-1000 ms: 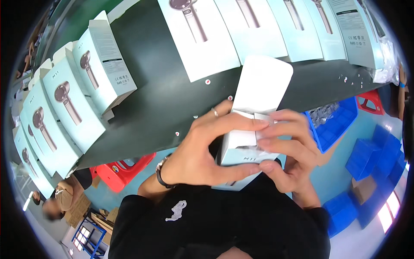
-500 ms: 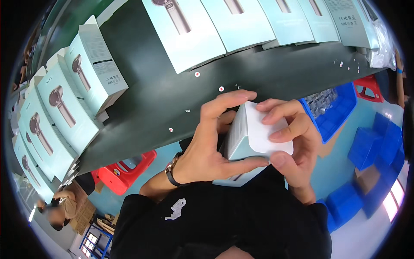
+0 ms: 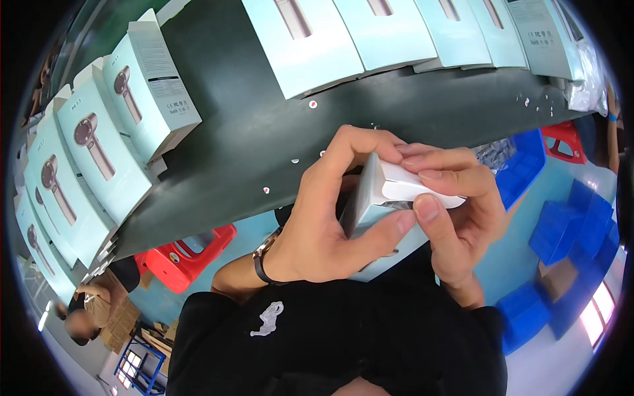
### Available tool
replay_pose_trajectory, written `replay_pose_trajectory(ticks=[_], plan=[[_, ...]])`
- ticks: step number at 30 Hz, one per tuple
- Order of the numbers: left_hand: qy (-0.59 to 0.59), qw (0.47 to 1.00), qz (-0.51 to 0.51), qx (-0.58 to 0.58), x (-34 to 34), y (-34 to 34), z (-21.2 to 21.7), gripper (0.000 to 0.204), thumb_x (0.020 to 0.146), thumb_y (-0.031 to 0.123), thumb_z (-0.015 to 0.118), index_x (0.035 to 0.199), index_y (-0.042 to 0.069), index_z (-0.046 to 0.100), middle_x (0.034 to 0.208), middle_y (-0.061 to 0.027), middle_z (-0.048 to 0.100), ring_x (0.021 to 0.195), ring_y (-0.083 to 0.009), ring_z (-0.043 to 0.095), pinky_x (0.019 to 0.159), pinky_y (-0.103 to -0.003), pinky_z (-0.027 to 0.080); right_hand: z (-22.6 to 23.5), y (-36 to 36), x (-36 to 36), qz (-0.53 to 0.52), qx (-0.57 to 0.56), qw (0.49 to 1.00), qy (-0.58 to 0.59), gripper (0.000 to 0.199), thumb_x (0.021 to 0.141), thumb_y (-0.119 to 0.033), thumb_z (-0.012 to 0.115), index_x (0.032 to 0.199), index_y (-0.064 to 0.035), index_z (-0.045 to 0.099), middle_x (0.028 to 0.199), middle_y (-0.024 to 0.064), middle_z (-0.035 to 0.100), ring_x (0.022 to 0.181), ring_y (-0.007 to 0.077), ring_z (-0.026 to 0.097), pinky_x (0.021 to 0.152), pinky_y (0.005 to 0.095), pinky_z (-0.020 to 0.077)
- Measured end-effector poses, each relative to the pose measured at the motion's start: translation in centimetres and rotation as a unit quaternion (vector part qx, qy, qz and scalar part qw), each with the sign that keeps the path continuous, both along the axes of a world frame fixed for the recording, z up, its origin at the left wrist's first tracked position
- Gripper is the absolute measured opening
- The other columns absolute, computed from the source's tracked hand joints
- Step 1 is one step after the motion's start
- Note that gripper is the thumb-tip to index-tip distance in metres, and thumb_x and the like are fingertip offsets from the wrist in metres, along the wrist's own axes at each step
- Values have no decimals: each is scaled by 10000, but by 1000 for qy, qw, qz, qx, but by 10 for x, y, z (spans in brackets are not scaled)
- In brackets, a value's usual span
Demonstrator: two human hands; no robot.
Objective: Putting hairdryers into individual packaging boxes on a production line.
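Observation:
A pale blue carton (image 3: 391, 263) is held in front of my chest, near the table's front edge. My left hand (image 3: 317, 231) grips its left side, with the thumb over the near edge and the fingers curled round the far edge. The white end flap (image 3: 397, 187) stands partly lifted, and a narrow gap shows beneath it. My right hand (image 3: 465, 211) pinches this flap between thumb and fingers. The carton's contents are mostly hidden; only a bit of something greyish shows in the gap.
Printed cartons (image 3: 92, 148) stand in a row at left, with more cartons (image 3: 317, 59) along the far side. Small round stickers (image 3: 313, 104) dot the dark table (image 3: 224, 132). A blue bin (image 3: 525, 165) and red stools (image 3: 191, 261) stand beyond the edge. Another person is at lower left.
The white flap lay flat over the carton's end before; now it is raised and bent, with a gap under it. My right fingers have shifted along the flap, and my left thumb has moved up.

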State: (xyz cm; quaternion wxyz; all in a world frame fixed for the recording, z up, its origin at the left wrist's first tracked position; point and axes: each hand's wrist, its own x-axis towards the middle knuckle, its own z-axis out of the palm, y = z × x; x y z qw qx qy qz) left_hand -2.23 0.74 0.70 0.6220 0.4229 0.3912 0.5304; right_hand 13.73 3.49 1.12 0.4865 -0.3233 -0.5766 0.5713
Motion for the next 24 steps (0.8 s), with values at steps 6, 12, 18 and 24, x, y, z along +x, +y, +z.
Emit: replay_pose_trajectory(ticks=[6,12,18,24], plan=[[-31,998,35,-47,5,-2,1,329,782,15,546,1094,24,442,1106,-124,510,916,-171,530,788,-285,435,1,6,1,36,6,999,-26,134,838,39,602,969,66,589,1037,197,605,1030,284,602,944,395,455],[-123,983,1,-136,7,5,6,379,781,87,510,1151,35,443,1260,-183,466,1117,-248,499,965,-367,382,2,3,-1,-3,-61,998,24,167,882,8,577,1042,54,559,1064,179,597,1019,222,589,917,341,453],[-96,995,-21,-24,3,-1,-7,437,898,61,595,1299,33,423,1283,-136,464,1156,-180,482,963,-348,403,3,4,0,-7,-49,999,10,161,845,29,620,1000,43,582,1046,176,595,1004,217,589,892,324,458],[-5,999,-26,24,-2,-2,-12,527,837,66,674,1318,15,464,1337,-107,467,1310,-277,339,1040,-385,325,6,7,1,-7,-6,998,-67,157,800,60,645,951,42,604,1030,190,599,983,245,603,845,319,484]])
